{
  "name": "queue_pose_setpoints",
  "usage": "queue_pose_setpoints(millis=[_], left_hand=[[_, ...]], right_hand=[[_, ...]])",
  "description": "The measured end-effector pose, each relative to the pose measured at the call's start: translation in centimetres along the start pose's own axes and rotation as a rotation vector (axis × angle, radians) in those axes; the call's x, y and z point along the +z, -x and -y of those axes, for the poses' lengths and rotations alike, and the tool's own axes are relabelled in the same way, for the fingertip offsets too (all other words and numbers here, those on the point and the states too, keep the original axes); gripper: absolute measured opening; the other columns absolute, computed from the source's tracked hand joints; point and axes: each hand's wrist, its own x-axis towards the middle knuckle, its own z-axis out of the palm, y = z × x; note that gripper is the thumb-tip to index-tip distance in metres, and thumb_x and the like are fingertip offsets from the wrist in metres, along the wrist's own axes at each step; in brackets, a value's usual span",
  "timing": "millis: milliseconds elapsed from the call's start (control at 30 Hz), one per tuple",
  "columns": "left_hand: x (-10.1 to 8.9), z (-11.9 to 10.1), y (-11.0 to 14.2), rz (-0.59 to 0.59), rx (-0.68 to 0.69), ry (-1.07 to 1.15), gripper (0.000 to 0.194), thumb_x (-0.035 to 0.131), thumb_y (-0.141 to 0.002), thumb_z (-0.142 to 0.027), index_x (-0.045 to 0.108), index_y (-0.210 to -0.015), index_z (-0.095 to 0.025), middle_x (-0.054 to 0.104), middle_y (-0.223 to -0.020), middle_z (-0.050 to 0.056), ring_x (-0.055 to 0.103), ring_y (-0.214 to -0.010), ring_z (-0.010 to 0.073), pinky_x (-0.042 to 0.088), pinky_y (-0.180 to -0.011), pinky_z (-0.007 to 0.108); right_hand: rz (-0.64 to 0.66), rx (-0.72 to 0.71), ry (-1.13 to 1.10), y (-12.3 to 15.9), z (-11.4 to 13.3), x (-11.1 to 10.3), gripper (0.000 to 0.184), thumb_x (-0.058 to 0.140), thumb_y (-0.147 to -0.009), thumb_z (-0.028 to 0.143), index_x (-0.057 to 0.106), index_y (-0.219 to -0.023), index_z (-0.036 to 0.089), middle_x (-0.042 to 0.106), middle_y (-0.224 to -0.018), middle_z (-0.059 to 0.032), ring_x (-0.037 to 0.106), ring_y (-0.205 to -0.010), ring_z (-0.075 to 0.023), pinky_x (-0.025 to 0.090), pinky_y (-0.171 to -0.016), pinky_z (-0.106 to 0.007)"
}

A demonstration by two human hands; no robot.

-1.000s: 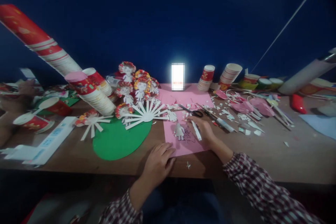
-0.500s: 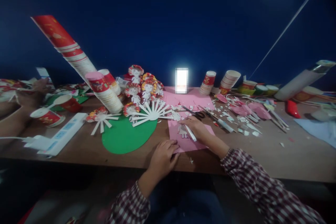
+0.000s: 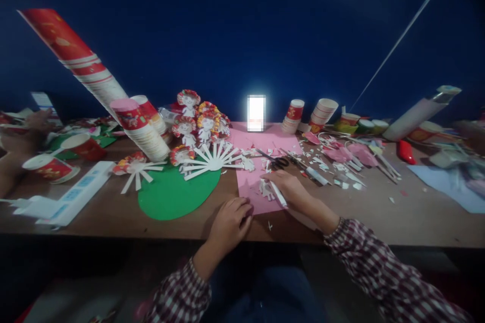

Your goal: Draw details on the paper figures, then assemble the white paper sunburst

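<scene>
My right hand [image 3: 293,193] is closed around a white pen [image 3: 279,195], which slants across a small white paper cutout [image 3: 266,190] lying on pink paper [image 3: 253,207]. My left hand [image 3: 230,222] rests palm down at the paper's left edge, its fingers loosely laid out and holding nothing. Black-handled scissors [image 3: 279,162] lie just beyond my right hand. To the left are a green paper oval [image 3: 166,197] and a fan of white paper strips [image 3: 214,161]. Paper dolls with red and yellow ruffled heads [image 3: 207,123] stand behind the fan.
A tall leaning stack of red paper cups [image 3: 102,81] rises at left, near a white power strip [image 3: 81,194]. Paper scraps [image 3: 341,171] and more cups [image 3: 324,115] lie right. A bright pixelated rectangle [image 3: 256,112] stands at the back. Another person's hand [image 3: 36,123] is far left.
The view has shifted slightly. My right hand, with the pen, and the white cutout have moved a little to the right over the pink paper. My left hand stays at the paper's edge.
</scene>
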Motion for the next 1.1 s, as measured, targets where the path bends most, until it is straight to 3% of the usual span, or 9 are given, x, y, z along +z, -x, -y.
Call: queue_pose_setpoints(millis=[167, 333, 400, 500, 767, 933, 1100], left_hand=[[-0.2, -0.1, 0.1, -0.015, 0.01, 0.006, 0.023, 0.056, -0.086, -0.025, 0.064, -0.107, -0.019, 0.066, -0.111, 0.012, 0.061, -0.103, 0.0256, 0.051, -0.091, 0.044], [-1.5, 0.7, -1.1, -0.035, 0.012, 0.11, 0.024, 0.053, -0.09, -0.026, 0.065, -0.109, -0.019, 0.066, -0.111, 0.011, 0.06, -0.104, 0.0215, 0.051, -0.091, 0.04], [-2.1, 1.4, -2.4, -0.04, 0.015, 0.118, 0.022, 0.053, -0.089, -0.024, 0.066, -0.106, -0.019, 0.066, -0.11, 0.01, 0.06, -0.105, 0.0207, 0.05, -0.092, 0.039], [-2.3, 2.7, -5.2, -0.027, 0.009, 0.166, 0.018, 0.052, -0.089, -0.021, 0.067, -0.099, -0.017, 0.068, -0.1, 0.008, 0.062, -0.096, 0.0182, 0.051, -0.086, 0.034], [0.3, 4.0, -12.1, 0.21, 0.128, 0.158, 0.016, 0.058, -0.083, -0.015, 0.072, -0.09, -0.017, 0.07, -0.09, 0.005, 0.063, -0.084, 0.0166, 0.048, -0.078, 0.028], [1.2, 4.7, -13.1, 0.329, 0.212, 0.183, 0.012, 0.064, -0.081, -0.017, 0.074, -0.087, -0.018, 0.069, -0.086, 0.004, 0.062, -0.081, 0.0151, 0.047, -0.076, 0.025], [2.0, 5.6, -12.6, 0.352, 0.231, 0.197, 0.011, 0.063, -0.083, -0.021, 0.074, -0.087, -0.02, 0.067, -0.09, 0.005, 0.06, -0.086, 0.0158, 0.046, -0.079, 0.027]], right_hand=[[-0.184, 0.111, -0.347, 1.7, 0.3, 0.1, 0.036, 0.047, -0.085, 0.016, 0.064, -0.117, 0.02, 0.071, -0.101, -0.0094, 0.064, -0.092, -0.0209, 0.05, -0.084, -0.035], [-0.337, 0.342, -0.794, 3.1, 1.0, 0.8, 0.031, 0.055, -0.086, 0.033, 0.066, -0.111, 0.017, 0.067, -0.073, -0.0029, 0.06, -0.065, -0.015, 0.051, -0.063, -0.029], [-0.422, 0.408, -0.872, 3.4, 0.9, 1.2, 0.028, 0.06, -0.083, 0.036, 0.068, -0.102, 0.017, 0.067, -0.079, -0.0037, 0.058, -0.064, -0.0133, 0.05, -0.061, -0.027], [-0.476, 0.464, -0.893, 3.8, 0.4, 1.7, 0.025, 0.066, -0.079, 0.037, 0.071, -0.093, 0.017, 0.068, -0.091, -0.0055, 0.059, -0.069, -0.0134, 0.05, -0.063, -0.027], [-0.379, 0.508, -0.828, 3.8, 0.0, 1.8, 0.032, 0.063, -0.079, 0.043, 0.071, -0.09, 0.014, 0.068, -0.076, -0.0043, 0.062, -0.067, -0.0167, 0.053, -0.061, -0.029], [-0.356, 0.525, -0.836, 3.5, -0.4, 1.9, 0.028, 0.061, -0.08, 0.04, 0.064, -0.094, 0.015, 0.065, -0.072, -0.0027, 0.061, -0.063, -0.0161, 0.052, -0.059, -0.028], [-0.366, 0.436, -0.727, 2.9, -0.5, 2.3, 0.018, 0.06, -0.081, 0.033, 0.062, -0.087, 0.017, 0.062, -0.076, -0.0032, 0.058, -0.064, -0.0144, 0.049, -0.058, -0.026]])
